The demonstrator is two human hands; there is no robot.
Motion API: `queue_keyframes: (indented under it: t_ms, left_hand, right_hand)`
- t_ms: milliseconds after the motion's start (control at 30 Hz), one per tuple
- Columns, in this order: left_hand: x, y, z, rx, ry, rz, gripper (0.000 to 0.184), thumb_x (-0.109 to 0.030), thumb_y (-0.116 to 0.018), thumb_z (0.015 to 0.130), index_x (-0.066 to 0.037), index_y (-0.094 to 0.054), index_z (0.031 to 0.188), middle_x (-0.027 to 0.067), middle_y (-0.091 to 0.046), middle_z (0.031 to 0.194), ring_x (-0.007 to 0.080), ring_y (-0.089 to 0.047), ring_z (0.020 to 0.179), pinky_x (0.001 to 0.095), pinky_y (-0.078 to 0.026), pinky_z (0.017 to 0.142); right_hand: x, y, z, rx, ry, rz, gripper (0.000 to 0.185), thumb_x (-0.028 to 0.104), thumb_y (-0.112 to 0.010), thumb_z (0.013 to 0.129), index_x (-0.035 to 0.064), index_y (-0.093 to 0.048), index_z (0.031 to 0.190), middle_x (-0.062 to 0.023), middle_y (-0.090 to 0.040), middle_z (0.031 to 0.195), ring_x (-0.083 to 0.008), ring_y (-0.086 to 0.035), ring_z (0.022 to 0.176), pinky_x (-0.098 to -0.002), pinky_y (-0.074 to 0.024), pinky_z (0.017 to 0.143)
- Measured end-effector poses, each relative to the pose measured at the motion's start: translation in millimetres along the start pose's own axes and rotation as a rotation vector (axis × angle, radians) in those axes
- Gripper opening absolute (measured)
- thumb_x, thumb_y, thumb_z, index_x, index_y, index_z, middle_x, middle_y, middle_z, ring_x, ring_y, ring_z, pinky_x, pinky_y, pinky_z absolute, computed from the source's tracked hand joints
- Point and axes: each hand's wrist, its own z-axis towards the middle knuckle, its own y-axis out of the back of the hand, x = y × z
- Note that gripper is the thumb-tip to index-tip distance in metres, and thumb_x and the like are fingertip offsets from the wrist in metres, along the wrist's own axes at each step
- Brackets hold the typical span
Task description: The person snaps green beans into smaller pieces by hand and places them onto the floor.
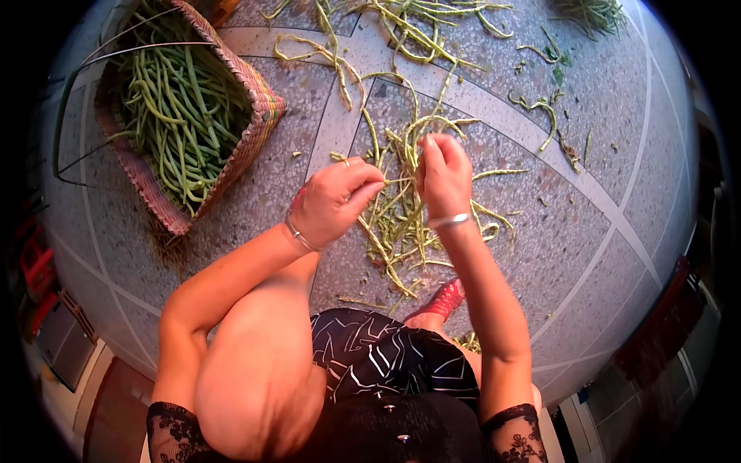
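Here, a thin green strand (399, 181) spanned both hands above the long-bean pile (401, 231): left hand (338, 197) grip pinched tight on 1 end, right hand (446, 176) grip curled around the other. It looked light, bendy, easily snapped, best pinched near its 2 ends.

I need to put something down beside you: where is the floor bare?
Widest: floor right of the bean pile, bar scraps. Narrower: between the basket and left hand. Crowded: beneath the right hand, and up top among loose beans.
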Motion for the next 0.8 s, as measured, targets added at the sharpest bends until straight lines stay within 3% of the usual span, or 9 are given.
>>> queue_keyframes:
  t_ms: [133, 267, 367, 433, 467, 567, 633, 733, 800]
  left_hand:
    - [27, 3, 4, -0.053, 0.179, -0.088, 0.005, -0.002, -0.057, 0.08, -0.001, -0.059, 0.085, 0.0054, -0.059, 0.075, 0.0131, -0.057, 0.068, 0.0243, -0.045, 0.061]
    - [50, 17, 9, -0.126, 0.312, -0.183, 0.006, -0.003, -0.053, 0.085, -0.001, -0.058, 0.088, -0.0002, -0.059, 0.075, 0.0045, -0.055, 0.069, 0.0189, -0.044, 0.059]
    - [65, 26, 5, -0.201, 0.373, -0.133, 0.006, -0.005, -0.054, 0.085, -0.003, -0.059, 0.088, -0.0013, -0.059, 0.073, 0.0031, -0.053, 0.065, 0.0179, -0.043, 0.056]
    - [85, 33, -2, -0.269, 0.436, -0.063, 0.006, -0.005, -0.054, 0.085, -0.003, -0.059, 0.088, -0.0018, -0.059, 0.072, 0.0029, -0.052, 0.063, 0.0178, -0.042, 0.055]
    - [96, 36, -6, -0.346, 0.428, -0.093, 0.01, -0.008, -0.054, 0.085, -0.003, -0.059, 0.091, -0.0015, -0.059, 0.069, 0.0033, -0.051, 0.06, 0.0192, -0.041, 0.052]
    - [119, 56, -22, -0.206, 0.555, 0.17, 0.015, -0.012, -0.052, 0.087, -0.002, -0.059, 0.095, 0.0, -0.058, 0.066, 0.0034, -0.052, 0.061, 0.0216, -0.041, 0.052]
    - [115, 55, -29, -0.11, 0.627, 0.261, 0.025, -0.019, -0.051, 0.086, -0.003, -0.056, 0.104, 0.009, -0.06, 0.068, 0.0172, -0.059, 0.064, 0.0316, -0.045, 0.058]
    - [103, 50, -32, -0.009, 0.699, 0.351, 0.036, -0.024, -0.054, 0.082, -0.008, -0.051, 0.114, 0.0174, -0.062, 0.08, 0.0335, -0.061, 0.076, 0.0426, -0.047, 0.067]
    - [97, 49, -30, -0.006, 0.645, 0.343, 0.034, -0.023, -0.055, 0.082, -0.007, -0.053, 0.111, 0.0168, -0.062, 0.082, 0.0322, -0.061, 0.076, 0.0407, -0.047, 0.066]
  right_hand:
    - [-7, -16, 55, 0.181, 0.356, -0.512, 0.019, 0.014, -0.052, 0.086, -0.0035, -0.055, 0.08, -0.0104, -0.057, 0.063, -0.0134, -0.055, 0.046, -0.0296, -0.0452, 0.045]
    - [9, -36, 79, 0.097, -0.187, -0.026, 0.018, 0.015, -0.05, 0.087, -0.0019, -0.055, 0.086, -0.009, -0.057, 0.064, -0.0161, -0.056, 0.042, -0.0281, -0.0449, 0.038]
    - [-5, -14, 123, -0.063, -0.179, 0.063, 0.019, 0.016, -0.05, 0.086, -0.0016, -0.055, 0.089, -0.0071, -0.057, 0.065, -0.0143, -0.056, 0.048, -0.0283, -0.0467, 0.042]
    - [-19, -9, 156, -0.086, 0.078, -0.242, 0.017, 0.019, -0.054, 0.086, 0.0021, -0.057, 0.089, -0.0013, -0.05, 0.059, -0.0106, -0.046, 0.044, -0.0267, -0.0399, 0.039]
    - [-21, -7, 168, -0.085, 0.139, -0.484, 0.024, 0.017, -0.056, 0.079, 0.0047, -0.06, 0.099, -0.0118, -0.064, 0.082, -0.0207, -0.061, 0.073, -0.0348, -0.0486, 0.071]
    - [-14, -20, 182, -0.054, 0.263, -0.904, 0.027, 0.016, -0.055, 0.077, 0.0129, -0.06, 0.104, -0.014, -0.063, 0.094, -0.0283, -0.061, 0.085, -0.038, -0.0471, 0.077]
    - [-15, -30, 187, 0.0, 0.268, -1.139, 0.032, 0.016, -0.052, 0.078, 0.0166, -0.055, 0.11, -0.0144, -0.06, 0.101, -0.032, -0.058, 0.094, -0.0415, -0.0461, 0.081]
    - [-24, -34, 188, 0.016, 0.282, -1.312, 0.015, 0.016, -0.052, 0.078, 0.0113, -0.056, 0.092, -0.0165, -0.058, 0.094, -0.0361, -0.059, 0.088, -0.0439, -0.0483, 0.073]
    - [-26, -30, 175, 0.048, 0.315, -1.287, 0.011, 0.015, -0.052, 0.078, 0.0098, -0.056, 0.087, -0.0167, -0.058, 0.093, -0.036, -0.059, 0.084, -0.0442, -0.0483, 0.071]
